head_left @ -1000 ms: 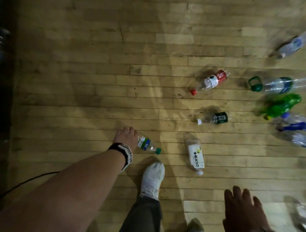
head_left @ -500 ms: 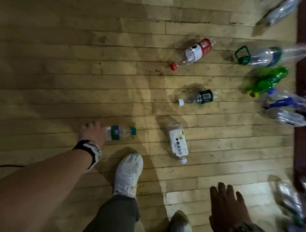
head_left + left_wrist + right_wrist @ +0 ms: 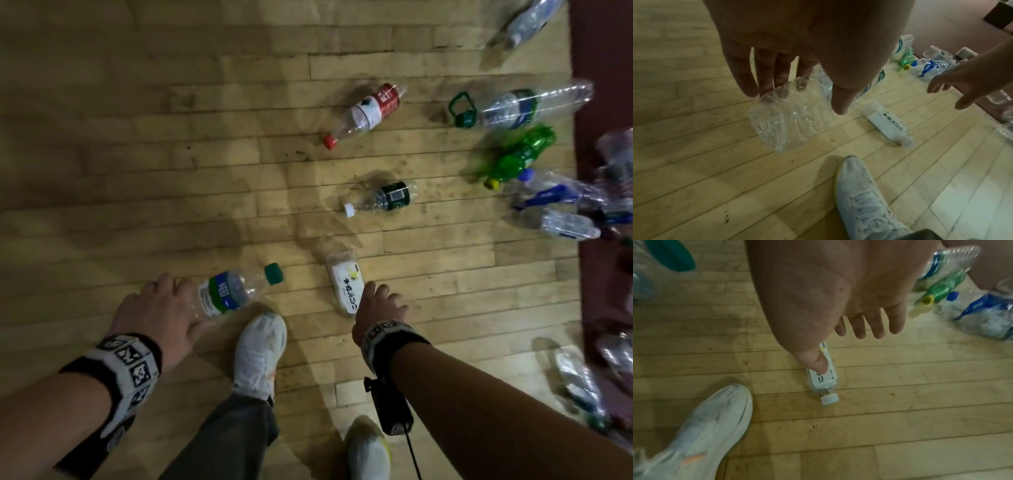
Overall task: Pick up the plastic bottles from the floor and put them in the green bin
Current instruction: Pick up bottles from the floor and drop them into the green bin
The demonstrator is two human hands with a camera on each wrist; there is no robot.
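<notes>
My left hand (image 3: 161,308) grips a green-capped water bottle (image 3: 236,289) by its base, cap pointing away. My right hand (image 3: 378,305) hovers spread over the white-labelled bottle (image 3: 344,281) on the floor (image 3: 137,171), for a two-bottle carry. Green bin unseen.

Dim, yellowish indoor light falls on the wooden floor (image 3: 205,212), brightest in a pale patch near the top of the head view and fading to murk at the left edge and lower corners. Soft shadows spread from the person across the boards. The bottles at the right edge (image 3: 561,205) smear with motion blur. Both wrist views bend the boards outward; the white shoe (image 3: 701,433) streaks with blur in the right wrist view, and the near palm (image 3: 812,32) is out of focus.
</notes>
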